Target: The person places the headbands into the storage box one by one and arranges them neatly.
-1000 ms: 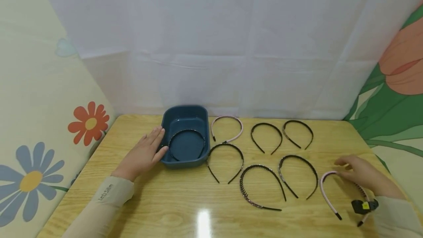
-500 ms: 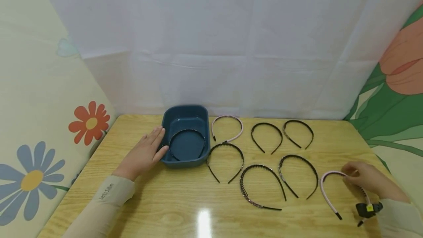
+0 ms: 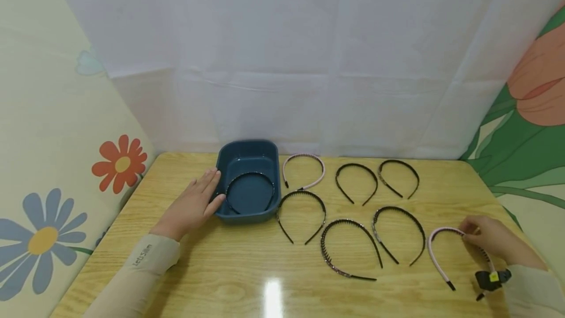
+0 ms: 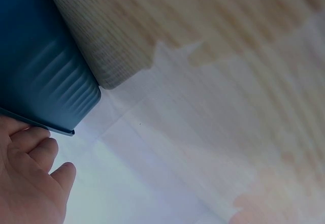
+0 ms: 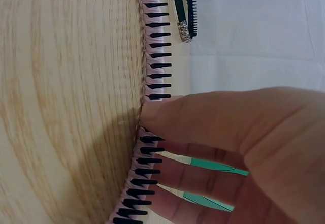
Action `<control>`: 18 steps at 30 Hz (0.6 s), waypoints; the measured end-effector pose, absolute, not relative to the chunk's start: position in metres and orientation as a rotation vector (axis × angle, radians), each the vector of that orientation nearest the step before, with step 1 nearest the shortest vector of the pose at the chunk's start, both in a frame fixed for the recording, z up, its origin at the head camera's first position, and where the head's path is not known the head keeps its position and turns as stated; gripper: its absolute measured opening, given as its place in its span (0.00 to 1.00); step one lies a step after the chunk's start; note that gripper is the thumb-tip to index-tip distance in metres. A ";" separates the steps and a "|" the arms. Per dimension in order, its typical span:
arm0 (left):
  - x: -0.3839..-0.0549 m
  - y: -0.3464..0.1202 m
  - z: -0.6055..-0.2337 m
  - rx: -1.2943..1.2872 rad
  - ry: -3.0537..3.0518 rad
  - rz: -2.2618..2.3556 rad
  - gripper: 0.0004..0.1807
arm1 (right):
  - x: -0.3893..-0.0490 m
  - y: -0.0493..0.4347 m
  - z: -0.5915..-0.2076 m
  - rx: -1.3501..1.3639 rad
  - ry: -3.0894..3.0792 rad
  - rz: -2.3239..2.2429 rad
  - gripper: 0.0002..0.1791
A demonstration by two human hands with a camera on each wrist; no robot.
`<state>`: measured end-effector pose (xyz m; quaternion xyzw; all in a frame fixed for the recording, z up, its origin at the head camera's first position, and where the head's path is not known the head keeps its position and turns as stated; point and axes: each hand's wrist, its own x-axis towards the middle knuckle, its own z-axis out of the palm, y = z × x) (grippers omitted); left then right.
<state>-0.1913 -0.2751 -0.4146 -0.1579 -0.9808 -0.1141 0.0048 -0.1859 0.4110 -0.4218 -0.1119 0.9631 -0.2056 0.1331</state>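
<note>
My left hand (image 3: pixel 192 210) rests against the left side of a blue plastic bin (image 3: pixel 251 219), its fingers along the rim. The left wrist view shows the fingertips at the bin's rim (image 4: pixel 38 122). Inside the bin lies a thin black headband (image 3: pixel 250 173). At the right of the table my right hand (image 3: pixel 490 237) pinches the top of a pink headband (image 3: pixel 437 261) between thumb and fingers. The right wrist view shows the thumb on the inner side of this pink headband (image 5: pixel 155 64), among black comb teeth, with the fingers behind it.
Several headbands lie on the wooden table (image 3: pixel 229 269) between the hands: a pink one (image 3: pixel 321 175) beside the bin, black ones (image 3: pixel 355 165) at the back, and decorated black ones (image 3: pixel 324 249) nearer the front. A white cloth (image 3: pixel 282 87) hangs behind the table.
My right hand has shifted a little to the right along the pink headband and now pinches it. The pink headband's ends have moved very slightly. My left hand stays at the bin.
</note>
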 end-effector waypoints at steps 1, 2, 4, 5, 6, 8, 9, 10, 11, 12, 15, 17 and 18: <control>-0.191 -0.275 -0.415 -0.494 -3.072 -0.358 0.40 | -0.186 0.411 -0.422 -0.325 2.800 -0.591 0.02; -0.192 -0.275 -0.415 -0.495 -3.072 -0.358 0.40 | -0.186 0.412 -0.422 -0.331 2.810 -0.586 0.02; -0.192 -0.275 -0.415 -0.494 -3.072 -0.355 0.40 | -0.185 0.412 -0.422 -0.335 2.835 -0.574 0.02; -0.191 -0.275 -0.415 -0.496 -3.071 -0.355 0.40 | -0.185 0.412 -0.421 -0.339 2.848 -0.572 0.02; -0.191 -0.275 -0.415 -0.498 -3.070 -0.356 0.40 | -0.185 0.412 -0.422 -0.344 2.858 -0.566 0.02; -0.191 -0.275 -0.415 -0.496 -3.068 -0.354 0.40 | -0.184 0.413 -0.421 -0.345 2.887 -0.557 0.03; -0.191 -0.275 -0.415 -0.495 -3.067 -0.355 0.40 | -0.184 0.413 -0.421 -0.336 2.896 -0.555 0.03; -0.191 -0.275 -0.415 -0.496 -3.065 -0.354 0.40 | -0.185 0.414 -0.421 -0.333 2.902 -0.556 0.03; -0.191 -0.275 -0.415 -0.496 -3.064 -0.356 0.40 | -0.185 0.414 -0.421 -0.330 2.908 -0.556 0.03; -0.191 -0.275 -0.415 -0.496 -3.063 -0.359 0.40 | -0.185 0.415 -0.422 -0.330 2.908 -0.557 0.03; -0.191 -0.275 -0.415 -0.497 -3.061 -0.356 0.40 | -0.185 0.416 -0.422 -0.325 2.906 -0.570 0.03; -0.192 -0.275 -0.416 -0.497 -3.061 -0.355 0.40 | -0.186 0.417 -0.423 -0.330 2.893 -0.579 0.02; -0.192 -0.275 -0.416 -0.497 -3.060 -0.352 0.40 | -0.186 0.417 -0.423 -0.332 2.888 -0.580 0.02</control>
